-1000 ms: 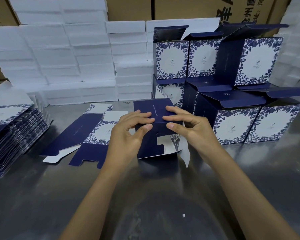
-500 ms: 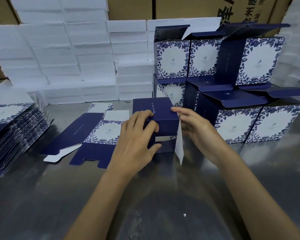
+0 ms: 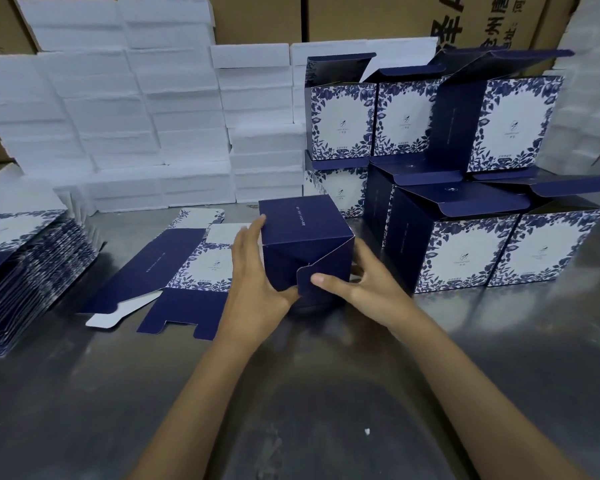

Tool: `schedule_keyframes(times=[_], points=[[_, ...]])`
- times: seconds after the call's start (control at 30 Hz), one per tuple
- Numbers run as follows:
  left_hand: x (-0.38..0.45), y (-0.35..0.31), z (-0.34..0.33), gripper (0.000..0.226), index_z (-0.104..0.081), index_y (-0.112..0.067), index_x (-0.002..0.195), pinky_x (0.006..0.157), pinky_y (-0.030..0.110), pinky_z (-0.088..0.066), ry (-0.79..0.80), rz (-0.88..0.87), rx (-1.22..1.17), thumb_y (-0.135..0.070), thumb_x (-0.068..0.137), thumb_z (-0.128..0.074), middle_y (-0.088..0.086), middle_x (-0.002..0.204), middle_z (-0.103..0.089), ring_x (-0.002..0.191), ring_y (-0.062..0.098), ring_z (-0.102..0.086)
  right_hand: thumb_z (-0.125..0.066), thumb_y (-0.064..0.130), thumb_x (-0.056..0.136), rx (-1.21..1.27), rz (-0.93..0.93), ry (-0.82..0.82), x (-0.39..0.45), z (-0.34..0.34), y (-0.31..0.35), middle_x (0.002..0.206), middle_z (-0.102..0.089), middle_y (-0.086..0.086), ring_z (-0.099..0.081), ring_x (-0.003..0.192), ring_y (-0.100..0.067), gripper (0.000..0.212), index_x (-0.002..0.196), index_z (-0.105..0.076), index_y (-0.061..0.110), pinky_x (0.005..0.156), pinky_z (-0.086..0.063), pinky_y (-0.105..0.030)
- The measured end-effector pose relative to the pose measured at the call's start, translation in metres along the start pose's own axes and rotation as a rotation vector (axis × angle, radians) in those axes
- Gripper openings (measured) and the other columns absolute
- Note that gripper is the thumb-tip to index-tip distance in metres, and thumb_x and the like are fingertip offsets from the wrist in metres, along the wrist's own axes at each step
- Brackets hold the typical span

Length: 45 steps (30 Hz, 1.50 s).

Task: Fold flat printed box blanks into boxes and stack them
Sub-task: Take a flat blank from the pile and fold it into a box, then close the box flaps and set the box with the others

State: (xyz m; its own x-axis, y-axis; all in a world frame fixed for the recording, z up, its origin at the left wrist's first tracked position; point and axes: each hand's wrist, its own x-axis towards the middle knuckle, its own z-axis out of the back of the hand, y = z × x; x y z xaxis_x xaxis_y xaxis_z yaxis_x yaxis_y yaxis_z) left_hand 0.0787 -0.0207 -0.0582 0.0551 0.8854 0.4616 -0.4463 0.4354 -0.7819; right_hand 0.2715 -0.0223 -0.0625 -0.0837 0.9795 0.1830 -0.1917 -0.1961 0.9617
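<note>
A navy box [image 3: 305, 233] stands partly folded on the metal table [image 3: 84, 393], centre. My left hand [image 3: 253, 278] lies with straight fingers against its left side, thumb at the lower front edge. My right hand [image 3: 368, 289] holds the right corner, its thumb pressing a rounded navy flap [image 3: 312, 282] onto the near face. One flat blank [image 3: 174, 261] lies unfolded just left of my left hand. Finished blue-and-white floral boxes [image 3: 465, 251] are stacked in two layers at the right, lids open.
A tall pile of flat blanks [image 3: 25, 258] sits at the table's left edge. White foam blocks [image 3: 118, 116] are stacked along the back, with brown cartons [image 3: 361, 15] behind them. Small white scraps lie on the near table.
The box has been turned so its closing end faces me. The white side flap is folded in. My left hand moved from the top to the left side; my right thumb now presses the flap.
</note>
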Motion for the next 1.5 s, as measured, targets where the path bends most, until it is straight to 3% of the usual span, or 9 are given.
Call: schedule_keyframes(times=[0.5,0.6,0.7,0.83,0.97,1.2,1.3,1.4,1.5], points=[[-0.005,-0.011,-0.002,0.113,-0.009,-0.068,0.138,0.091,0.044,-0.056,0.104,0.084,-0.019,-0.011,0.071,-0.081,-0.032,0.126,-0.048,0.111,0.014,-0.062,-0.077,0.039,0.086,-0.144,0.050,-0.335,0.004,-0.016,-0.008,0.106,-0.072,0.024,-0.067,0.101,0.004,0.046,0.128,-0.059,0.038,0.092,-0.057,-0.031],[-0.006,-0.015,-0.003,0.107,-0.013,-0.062,0.142,0.092,0.027,-0.053,0.110,0.121,-0.170,-0.033,0.066,-0.083,-0.026,0.132,-0.052,0.116,-0.001,-0.059,-0.080,0.039,0.083,-0.091,0.031,-0.250,0.002,-0.015,-0.001,0.106,-0.072,0.024,-0.067,0.101,0.005,0.050,0.128,-0.059,0.038,0.091,-0.056,-0.027],[-0.003,-0.026,-0.001,0.081,-0.028,-0.069,0.136,0.108,0.036,-0.041,0.053,0.269,-0.477,-0.066,0.071,-0.076,-0.029,0.133,-0.054,0.125,-0.008,-0.051,-0.077,0.059,0.078,0.122,-0.009,-0.114,-0.002,-0.013,0.011,0.117,-0.070,0.028,-0.064,0.109,0.010,0.059,0.131,-0.057,0.042,0.091,-0.050,-0.015],[0.006,-0.031,0.009,0.055,-0.052,-0.060,0.124,0.110,0.047,-0.041,-0.113,0.423,-0.683,-0.073,0.072,-0.062,-0.020,0.128,-0.061,0.123,0.002,-0.053,-0.066,0.084,0.068,0.284,-0.132,-0.104,-0.003,-0.009,0.018,0.131,-0.061,0.032,-0.055,0.127,0.005,0.075,0.134,-0.056,0.050,0.114,-0.039,-0.035],[0.008,-0.030,0.016,0.055,-0.052,-0.039,0.132,0.094,0.037,-0.050,-0.324,0.430,-0.766,-0.060,0.082,-0.061,-0.015,0.124,-0.059,0.122,0.008,-0.054,-0.064,0.045,0.075,0.438,-0.154,-0.058,0.000,-0.003,0.021,0.123,-0.071,0.008,-0.064,0.114,-0.013,0.045,0.116,-0.067,0.027,0.115,-0.040,-0.049],[0.009,-0.033,0.020,0.054,-0.064,-0.037,0.125,0.102,0.037,-0.047,-0.257,0.459,-0.683,-0.066,0.082,-0.055,-0.016,0.118,-0.070,0.111,0.007,-0.063,-0.055,-0.005,0.092,0.203,-0.012,-0.335,0.000,0.000,0.021,0.120,-0.072,0.005,-0.063,0.120,-0.014,0.045,0.111,-0.072,0.032,0.102,-0.052,-0.030],[0.006,-0.039,0.013,0.033,-0.070,-0.044,0.098,0.076,0.028,-0.053,-0.216,0.394,-0.579,-0.064,0.081,-0.051,-0.015,0.096,-0.073,0.088,0.005,-0.068,-0.058,0.034,0.100,0.226,-0.036,-0.322,-0.003,0.001,0.028,0.111,-0.074,0.017,-0.067,0.109,-0.004,0.016,0.105,-0.073,0.040,0.096,-0.053,-0.030],[0.003,-0.041,0.011,0.023,-0.066,-0.045,0.085,0.080,0.030,-0.052,-0.187,0.348,-0.500,-0.062,0.086,-0.051,-0.020,0.089,-0.070,0.086,0.000,-0.066,-0.050,0.088,0.074,0.232,-0.074,-0.216,-0.009,0.001,0.038,0.120,-0.063,0.039,-0.057,0.116,0.011,0.050,0.116,-0.061,0.063,0.110,-0.040,-0.036],[0.002,-0.044,0.012,0.043,-0.058,-0.013,0.092,0.081,0.037,-0.048,-0.149,0.348,-0.403,-0.056,0.089,-0.062,-0.007,0.078,-0.058,0.077,0.010,-0.057,-0.056,0.090,0.066,0.161,-0.021,-0.177,-0.016,-0.004,0.044,0.128,-0.057,0.038,-0.051,0.121,0.016,0.057,0.119,-0.051,0.070,0.111,-0.039,-0.031]])
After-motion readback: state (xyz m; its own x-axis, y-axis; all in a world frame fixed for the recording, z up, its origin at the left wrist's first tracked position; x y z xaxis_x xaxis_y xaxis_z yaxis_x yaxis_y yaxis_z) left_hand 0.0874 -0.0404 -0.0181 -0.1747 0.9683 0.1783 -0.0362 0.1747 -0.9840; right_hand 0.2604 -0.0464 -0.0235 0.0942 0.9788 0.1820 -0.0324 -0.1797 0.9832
